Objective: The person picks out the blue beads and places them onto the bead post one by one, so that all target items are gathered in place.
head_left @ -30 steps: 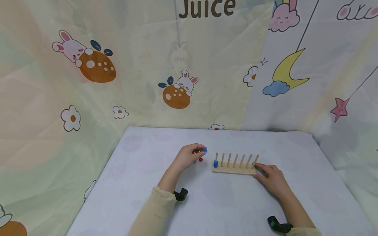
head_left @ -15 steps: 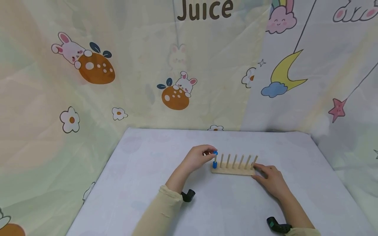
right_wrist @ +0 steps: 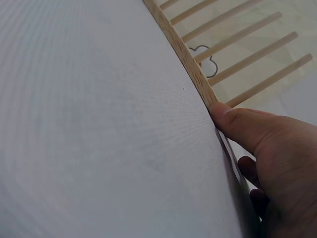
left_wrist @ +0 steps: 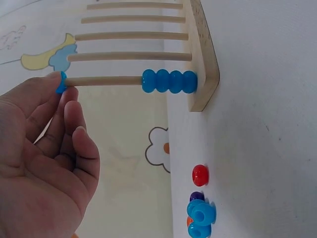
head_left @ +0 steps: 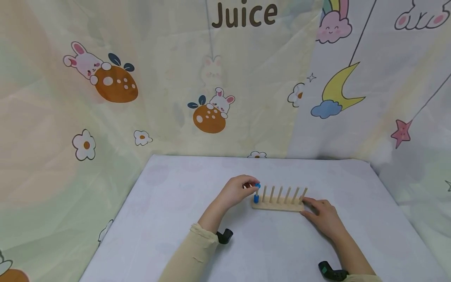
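A wooden peg rack (head_left: 277,205) with several upright pegs stands on the table. Several blue beads (left_wrist: 169,81) are stacked at the base of its leftmost peg. My left hand (head_left: 240,190) pinches another blue bead (left_wrist: 61,83) between thumb and finger, right at the tip of that same peg. The other fingers of this hand are loosely curled below. My right hand (head_left: 325,217) grips the right end of the rack, and its thumb (right_wrist: 225,116) presses on the base's front edge in the right wrist view.
Loose beads lie on the table left of the rack in the left wrist view: a red bead (left_wrist: 200,175), blue beads (left_wrist: 203,214), a dark purple bead (left_wrist: 197,196) and part of an orange one. A printed cloth (head_left: 169,78) hangs behind the white table (head_left: 275,246).
My left hand has moved right with the blue bead, from beside the loose beads to the leftmost peg's tip. My right hand has stayed on the rack's end.
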{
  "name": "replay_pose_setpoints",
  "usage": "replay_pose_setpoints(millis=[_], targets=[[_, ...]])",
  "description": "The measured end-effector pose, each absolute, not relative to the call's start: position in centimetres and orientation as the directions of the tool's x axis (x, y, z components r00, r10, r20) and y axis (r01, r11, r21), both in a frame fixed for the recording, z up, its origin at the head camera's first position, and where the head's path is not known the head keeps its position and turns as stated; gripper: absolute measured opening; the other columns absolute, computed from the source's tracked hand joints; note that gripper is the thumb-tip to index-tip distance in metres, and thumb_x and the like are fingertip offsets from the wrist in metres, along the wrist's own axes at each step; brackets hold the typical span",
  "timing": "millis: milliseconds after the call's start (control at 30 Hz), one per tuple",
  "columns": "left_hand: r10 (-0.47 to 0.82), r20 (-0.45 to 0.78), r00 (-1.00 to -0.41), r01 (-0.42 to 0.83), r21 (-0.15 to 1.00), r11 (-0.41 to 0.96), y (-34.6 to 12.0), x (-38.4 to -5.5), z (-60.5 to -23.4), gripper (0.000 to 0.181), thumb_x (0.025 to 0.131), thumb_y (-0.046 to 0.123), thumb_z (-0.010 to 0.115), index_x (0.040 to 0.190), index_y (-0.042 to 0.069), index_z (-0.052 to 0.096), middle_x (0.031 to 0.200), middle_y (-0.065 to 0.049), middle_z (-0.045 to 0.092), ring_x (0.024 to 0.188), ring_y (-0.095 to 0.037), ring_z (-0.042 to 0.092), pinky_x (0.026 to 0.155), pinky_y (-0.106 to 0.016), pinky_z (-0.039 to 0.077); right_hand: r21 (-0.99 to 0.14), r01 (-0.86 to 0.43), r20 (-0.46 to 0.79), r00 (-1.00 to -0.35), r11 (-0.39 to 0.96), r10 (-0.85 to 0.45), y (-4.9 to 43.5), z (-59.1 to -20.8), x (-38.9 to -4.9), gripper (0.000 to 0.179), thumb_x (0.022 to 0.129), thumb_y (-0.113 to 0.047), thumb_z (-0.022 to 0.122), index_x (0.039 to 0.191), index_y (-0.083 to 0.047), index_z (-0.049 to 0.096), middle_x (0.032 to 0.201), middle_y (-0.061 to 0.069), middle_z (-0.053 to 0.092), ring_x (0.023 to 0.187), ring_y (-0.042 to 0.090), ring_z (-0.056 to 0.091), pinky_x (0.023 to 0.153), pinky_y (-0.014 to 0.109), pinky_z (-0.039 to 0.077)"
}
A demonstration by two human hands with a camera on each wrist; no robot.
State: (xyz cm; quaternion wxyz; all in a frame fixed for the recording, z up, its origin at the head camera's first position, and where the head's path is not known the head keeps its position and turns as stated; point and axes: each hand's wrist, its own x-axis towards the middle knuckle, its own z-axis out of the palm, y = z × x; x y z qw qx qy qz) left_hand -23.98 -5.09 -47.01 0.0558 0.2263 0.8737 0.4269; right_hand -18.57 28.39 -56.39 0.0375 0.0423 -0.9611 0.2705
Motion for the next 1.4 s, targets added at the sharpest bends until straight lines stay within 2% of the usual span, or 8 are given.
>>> replay_pose_setpoints(millis=[333,700,1133,1400], targets=[[0.426,0.058,-0.903,0.305,0.786,0.538,-5.0,-24.1,-48.5,0.021,0.094,0.035,0.068,0.113,0.028,0.071,0.099,0.015,0.065,0.089,-0.006,0.057,0.068,-0.023,0.049,-0.516,-0.109,0.106,-0.992,0.850,-0.063,28.3,-56.3,-18.4,0.057,0.088,-0.041,0.073,0.136,-0.013,0.059,0.118,0.022,0.062,0.112,0.043,0.054,0.087,0.064,0.043],[0.428,0.017,-0.904,0.276,0.788,0.551,-5.2,-24.2,-50.2,0.024,0.093,0.033,0.070,0.115,0.025,0.071,0.099,0.013,0.066,0.091,-0.006,0.057,0.075,-0.022,0.048,-0.516,-0.116,0.115,-0.991,0.849,-0.065,28.3,-56.2,-18.4,0.056,0.088,-0.041,0.073,0.135,-0.014,0.059,0.117,0.022,0.063,0.111,0.042,0.055,0.086,0.064,0.044],[0.441,-0.012,-0.897,0.280,0.758,0.589,-5.2,-24.5,-51.8,0.026,0.093,0.035,0.068,0.116,0.023,0.071,0.093,0.012,0.063,0.085,-0.005,0.055,0.069,-0.021,0.047,-0.522,-0.104,0.101,-0.993,0.847,-0.059,28.3,-56.3,-18.4,0.059,0.088,-0.046,0.071,0.136,-0.015,0.059,0.120,0.022,0.061,0.113,0.043,0.053,0.087,0.065,0.043],[0.445,-0.027,-0.895,0.255,0.788,0.561,-5.7,-24.2,-51.9,0.030,0.094,0.032,0.068,0.122,0.025,0.068,0.094,0.012,0.064,0.084,-0.006,0.055,0.067,-0.022,0.048,-0.518,-0.110,0.108,-0.992,0.848,-0.063,28.3,-56.3,-18.4,0.058,0.088,-0.045,0.071,0.136,-0.015,0.059,0.119,0.022,0.062,0.113,0.042,0.054,0.086,0.064,0.043]])
